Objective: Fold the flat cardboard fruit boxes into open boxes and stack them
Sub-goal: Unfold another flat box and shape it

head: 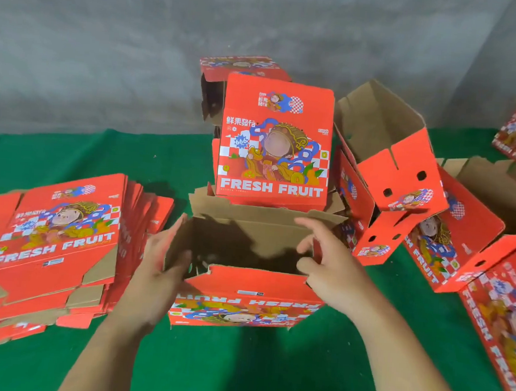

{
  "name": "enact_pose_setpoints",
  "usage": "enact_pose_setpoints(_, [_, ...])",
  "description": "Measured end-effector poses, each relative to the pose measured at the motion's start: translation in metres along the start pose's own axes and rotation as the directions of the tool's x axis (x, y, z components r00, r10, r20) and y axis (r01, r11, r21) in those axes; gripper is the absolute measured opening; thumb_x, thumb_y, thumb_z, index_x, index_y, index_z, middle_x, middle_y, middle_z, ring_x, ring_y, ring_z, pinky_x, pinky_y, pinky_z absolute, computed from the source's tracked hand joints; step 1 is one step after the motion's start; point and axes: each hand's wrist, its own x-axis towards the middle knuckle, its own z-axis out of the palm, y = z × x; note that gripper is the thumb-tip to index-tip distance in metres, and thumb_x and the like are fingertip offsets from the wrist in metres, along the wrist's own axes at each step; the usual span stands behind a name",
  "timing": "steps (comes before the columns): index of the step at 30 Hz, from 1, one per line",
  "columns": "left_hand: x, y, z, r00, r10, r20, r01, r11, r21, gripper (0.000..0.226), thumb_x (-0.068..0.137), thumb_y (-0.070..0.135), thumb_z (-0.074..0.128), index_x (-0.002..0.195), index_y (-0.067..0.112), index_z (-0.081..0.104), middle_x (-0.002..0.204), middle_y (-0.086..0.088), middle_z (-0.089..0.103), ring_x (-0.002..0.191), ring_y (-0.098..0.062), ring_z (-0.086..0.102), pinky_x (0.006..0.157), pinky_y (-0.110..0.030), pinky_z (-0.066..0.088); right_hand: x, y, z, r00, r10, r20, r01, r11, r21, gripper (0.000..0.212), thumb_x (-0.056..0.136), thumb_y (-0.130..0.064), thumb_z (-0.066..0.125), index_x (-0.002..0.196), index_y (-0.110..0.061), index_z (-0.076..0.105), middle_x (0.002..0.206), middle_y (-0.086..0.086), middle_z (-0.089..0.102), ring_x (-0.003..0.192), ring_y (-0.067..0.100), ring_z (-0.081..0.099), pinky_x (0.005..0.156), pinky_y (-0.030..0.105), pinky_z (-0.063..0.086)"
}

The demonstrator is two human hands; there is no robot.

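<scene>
On the green surface (238, 371), a half-opened red fruit box (245, 298) stands in front of the person, its brown inside facing up. The left hand (156, 275) lies against the box's left wall, fingers straight and apart. The right hand (326, 265) seems to pinch the right wall with curled fingers, though blur hides the contact. A pile of flat boxes (55, 242) lies to the left; folded boxes (275, 141) stand behind.
</scene>
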Motion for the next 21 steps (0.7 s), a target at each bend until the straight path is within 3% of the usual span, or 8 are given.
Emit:
enact_pose_setpoints(2, [-0.001,-0.002,0.011,0.978,-0.035,-0.203,0.008,0.991,-0.135,0.051,0.09,0.028,0.057,0.136,0.051,0.053,0.129,-0.005,0.061,0.105,-0.023,0.071,0.073,-0.048,0.063,0.003,-0.002,0.008,0.974,0.044,-0.223,0.003,0.978,0.207,0.053,0.088,-0.015,0.06,0.127,-0.052,0.056,0.116,-0.021,0.064,0.094,0.0,0.064,0.091,0.035,0.054])
enact_pose_setpoints(4, [-0.012,-0.002,0.023,0.898,-0.065,-0.435,0.003,0.99,-0.141,0.059,0.086,0.025,0.053,0.144,0.033,0.048,0.135,-0.009,0.056,0.119,-0.023,0.062,0.102,-0.057,0.051,0.006,-0.009,0.014,0.93,0.101,-0.353,0.047,0.92,0.389,0.044,0.097,-0.014,0.057,0.129,-0.043,0.058,0.131,-0.009,0.061,0.108,0.007,0.063,0.101,0.033,0.05])
enact_pose_setpoints(8, [-0.047,0.016,0.053,0.778,-0.076,-0.623,0.025,0.996,-0.09,0.064,0.084,0.026,0.046,0.147,0.011,0.046,0.139,-0.019,0.04,0.131,-0.032,0.044,0.114,-0.047,0.037,-0.015,-0.027,0.041,0.944,-0.036,-0.327,0.092,0.983,0.157,0.071,0.091,-0.04,0.057,0.157,-0.033,0.034,0.158,-0.002,0.035,0.145,0.013,0.035,0.121,0.038,0.027])
enact_pose_setpoints(12, [-0.081,0.037,0.084,0.939,0.049,-0.339,-0.101,0.986,-0.136,0.054,0.084,0.067,0.053,0.128,0.037,0.046,0.136,0.003,0.035,0.135,-0.018,0.035,0.114,-0.033,0.033,-0.051,-0.032,0.095,1.0,0.001,0.002,-0.001,0.996,0.092,0.102,0.076,-0.075,0.044,0.159,-0.047,-0.009,0.169,-0.005,-0.022,0.156,0.021,-0.022,0.127,0.044,-0.01])
enact_pose_setpoints(14, [-0.091,0.044,0.089,0.958,0.199,-0.207,-0.213,0.976,-0.043,0.059,0.083,0.088,0.037,0.119,0.042,0.04,0.134,0.013,0.028,0.137,-0.002,0.022,0.111,-0.014,0.022,-0.058,-0.024,0.107,1.0,0.012,-0.024,-0.014,0.998,-0.067,0.099,0.077,-0.081,0.031,0.157,-0.048,-0.018,0.167,-0.003,-0.031,0.151,0.025,-0.036,0.122,0.043,-0.02])
enact_pose_setpoints(16, [-0.09,0.043,0.087,0.96,0.239,-0.147,-0.226,0.969,0.102,0.076,0.074,0.099,0.022,0.113,0.038,0.043,0.14,0.008,0.024,0.143,0.01,0.007,0.109,-0.006,0.01,-0.058,-0.019,0.107,0.998,-0.04,-0.056,0.03,0.986,-0.164,0.089,0.089,-0.072,0.037,0.155,-0.05,-0.019,0.168,-0.002,-0.028,0.152,0.026,-0.033,0.123,0.043,-0.019])
enact_pose_setpoints(19, [-0.088,0.034,0.081,0.981,0.182,-0.062,-0.156,0.942,0.296,0.06,0.079,0.09,0.021,0.116,0.046,0.037,0.159,0.011,0.004,0.153,-0.004,-0.016,0.119,-0.032,-0.002,-0.061,-0.014,0.106,0.993,-0.108,0.055,0.115,0.984,-0.136,0.071,0.098,-0.052,0.046,0.148,-0.071,-0.002,0.164,-0.019,-0.03,0.148,0.019,-0.04,0.119,0.039,-0.016])
enact_pose_setpoints(21, [-0.089,0.026,0.078,0.993,0.105,-0.058,-0.077,0.931,0.356,0.065,0.081,0.088,0.024,0.129,0.048,0.041,0.164,0.012,-0.009,0.153,-0.006,-0.021,0.122,-0.043,-0.006,-0.067,-0.012,0.107,0.984,-0.117,0.132,0.143,0.969,-0.203,0.066,0.099,-0.04,0.042,0.153,-0.062,0.011,0.165,-0.02,-0.022,0.147,0.015,-0.039,0.125,0.04,-0.012])
